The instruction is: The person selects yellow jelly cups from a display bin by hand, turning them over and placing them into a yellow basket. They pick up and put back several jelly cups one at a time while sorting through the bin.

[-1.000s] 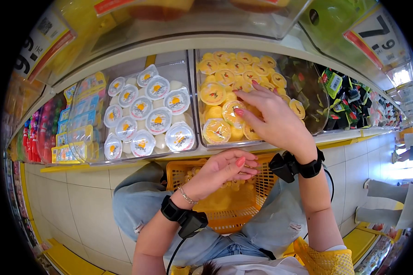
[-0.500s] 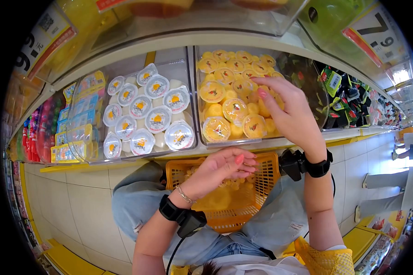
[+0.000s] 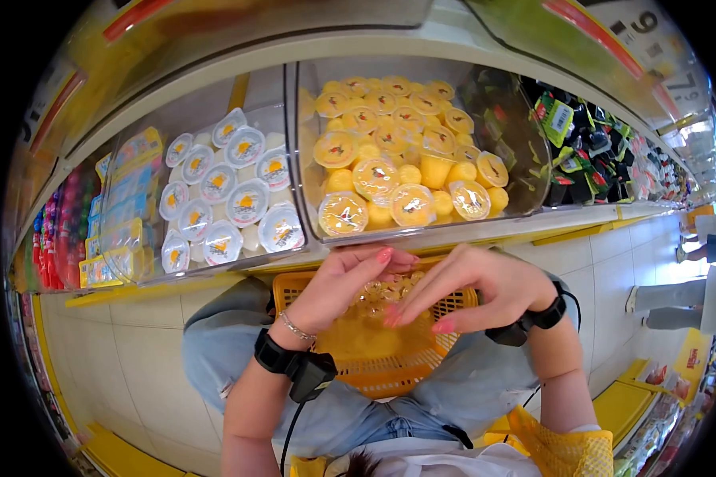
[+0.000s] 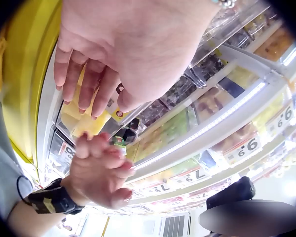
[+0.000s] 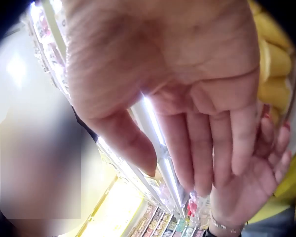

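Over the yellow basket [image 3: 374, 378] my left hand [image 3: 346, 286] is palm up with relaxed fingers and nothing in it. Beside it, also over the basket, my right hand [image 3: 489, 288] has its fingers extended and thumb apart. In the right wrist view that palm is bare and its fingers overlap the left hand. Small jelly cups [image 3: 371, 294] lie in the basket, partly covered by the hands. Ahead is a clear bin with yellow pudding cups [image 3: 412, 205] under printed film lids, some upright, some upside down, one tipped on its side.
To the left stands a clear bin with white-lidded cups [image 3: 247, 202] and blue-and-yellow packs [image 3: 139, 191]. Black packages [image 3: 585, 151] fill a bin to the right. A shelf ledge [image 3: 239, 67] with price tags overhangs the bins. The basket sits between the person's knees.
My right hand has left the yellow pudding cups and come down toward me, over the basket near the left hand. The head view has shifted slightly, and the left hand stays over the basket.
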Demonstrator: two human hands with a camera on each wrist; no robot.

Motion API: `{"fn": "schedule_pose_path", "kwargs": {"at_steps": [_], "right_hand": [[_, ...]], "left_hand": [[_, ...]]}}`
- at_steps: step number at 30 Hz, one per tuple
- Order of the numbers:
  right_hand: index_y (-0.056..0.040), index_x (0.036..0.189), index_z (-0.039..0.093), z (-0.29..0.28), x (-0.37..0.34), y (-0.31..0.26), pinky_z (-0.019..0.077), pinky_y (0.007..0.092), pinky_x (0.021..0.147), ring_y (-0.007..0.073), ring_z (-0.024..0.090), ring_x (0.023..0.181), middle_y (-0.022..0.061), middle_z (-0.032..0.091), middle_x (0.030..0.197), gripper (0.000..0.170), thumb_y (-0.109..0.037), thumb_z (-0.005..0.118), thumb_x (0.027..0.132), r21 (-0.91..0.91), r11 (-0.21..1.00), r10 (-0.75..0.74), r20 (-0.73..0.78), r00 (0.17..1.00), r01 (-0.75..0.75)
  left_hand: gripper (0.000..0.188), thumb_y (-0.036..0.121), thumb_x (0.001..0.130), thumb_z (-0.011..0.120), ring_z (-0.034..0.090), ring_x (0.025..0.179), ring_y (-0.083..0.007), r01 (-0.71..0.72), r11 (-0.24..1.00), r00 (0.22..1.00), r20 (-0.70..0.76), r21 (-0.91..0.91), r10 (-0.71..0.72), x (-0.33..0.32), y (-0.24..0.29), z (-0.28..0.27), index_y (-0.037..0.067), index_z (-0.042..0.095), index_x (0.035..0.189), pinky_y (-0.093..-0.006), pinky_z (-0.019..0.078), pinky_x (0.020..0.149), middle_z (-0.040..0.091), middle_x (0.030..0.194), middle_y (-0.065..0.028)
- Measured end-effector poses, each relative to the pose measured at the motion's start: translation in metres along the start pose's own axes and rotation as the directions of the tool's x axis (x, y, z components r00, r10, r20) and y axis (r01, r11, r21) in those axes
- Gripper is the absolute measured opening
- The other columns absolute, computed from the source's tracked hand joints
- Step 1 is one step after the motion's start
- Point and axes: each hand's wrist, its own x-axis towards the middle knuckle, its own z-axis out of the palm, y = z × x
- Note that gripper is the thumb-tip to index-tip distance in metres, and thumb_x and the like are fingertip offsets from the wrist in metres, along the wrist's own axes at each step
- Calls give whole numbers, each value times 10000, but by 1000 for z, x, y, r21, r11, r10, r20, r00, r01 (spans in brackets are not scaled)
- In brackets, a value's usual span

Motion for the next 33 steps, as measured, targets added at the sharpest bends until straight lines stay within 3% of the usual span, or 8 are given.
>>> {"fn": "schedule_pose_path", "kwargs": {"at_steps": [2, 11, 17, 19, 23, 26, 29, 33], "right_hand": [[-24, 1120, 680, 6, 0, 24, 490, 302, 914, 159, 648, 995, 91, 703, 1075, 294, -37, 604, 836, 83, 986, 128, 196, 972, -146], [-7, 1177, 635, 36, -10, 150, 485, 303, 910, 199, 644, 1008, 125, 686, 1088, 365, -92, 532, 838, -24, 855, 492, 354, 796, -518], [-59, 1182, 641, 51, -34, 266, 485, 355, 894, 245, 640, 1017, 124, 681, 1097, 419, -224, 576, 803, -255, 670, 735, 99, 670, -697], [-71, 1171, 649, 61, -46, 333, 475, 390, 911, 293, 621, 1061, 138, 682, 1095, 431, -231, 580, 777, -470, 457, 826, -92, 557, -755], [-33, 1191, 624, 83, -49, 349, 461, 443, 934, 384, 560, 1131, 251, 552, 1255, 440, -217, 542, 799, -496, 247, 846, -308, 435, -832], [0, 1198, 602, 95, -51, 361, 444, 489, 953, 429, 535, 1141, 276, 476, 1311, 442, -242, 516, 838, -486, 230, 845, -331, 421, -843], [15, 1226, 569, 119, -84, 449, 420, 537, 967, 439, 507, 1172, 265, 468, 1322, 463, -265, 495, 864, -565, 81, 825, -424, 373, -821], [-6, 1311, 505, 110, -78, 408, 388, 539, 1004, 407, 454, 1247, 239, 461, 1368, 522, -333, 450, 908, -573, 132, 876, -314, 366, -809]], "left_hand": [[406, 307, 1019, 452, 591, 1132, -197, -23, 1000, 1000, -1, -13, 23, 1, -3, -1, -26, 613, 1184, -322, 460, 951, 627, 1223, -136], [376, 283, 1022, 448, 597, 1118, -180, -6, 999, 1000, -25, 36, 7, -1, 1, 2, -17, 627, 1162, -301, 459, 940, 633, 1213, -124], [347, 262, 1016, 466, 602, 1106, -162, 2, 1000, 999, -32, 26, -1, 0, 0, 3, -9, 632, 1155, -285, 459, 930, 637, 1208, -109], [346, 261, 1016, 466, 602, 1103, -162, 4, 999, 999, -34, 44, -2, -1, 1, 6, -10, 634, 1152, -284, 458, 932, 639, 1204, -105], [343, 256, 1014, 468, 604, 1094, -162, 4, 998, 999, -44, 57, -1, 0, 3, 4, -12, 635, 1147, -283, 455, 935, 645, 1191, -99], [340, 259, 1012, 472, 598, 1099, -160, 30, 996, 999, -34, 82, -27, 2, 5, 4, -7, 637, 1146, -285, 449, 944, 642, 1193, -95], [339, 269, 1010, 479, 588, 1114, -158, 19, 994, 1000, -18, 110, -17, 3, 3, 3, 5, 637, 1152, -291, 441, 958, 638, 1203, -88], [337, 276, 1006, 487, 577, 1130, -156, 28, 993, 1000, 2, 111, -29, 5, 2, 4, 16, 630, 1167, -300, 434, 972, 633, 1216, -82]]}}
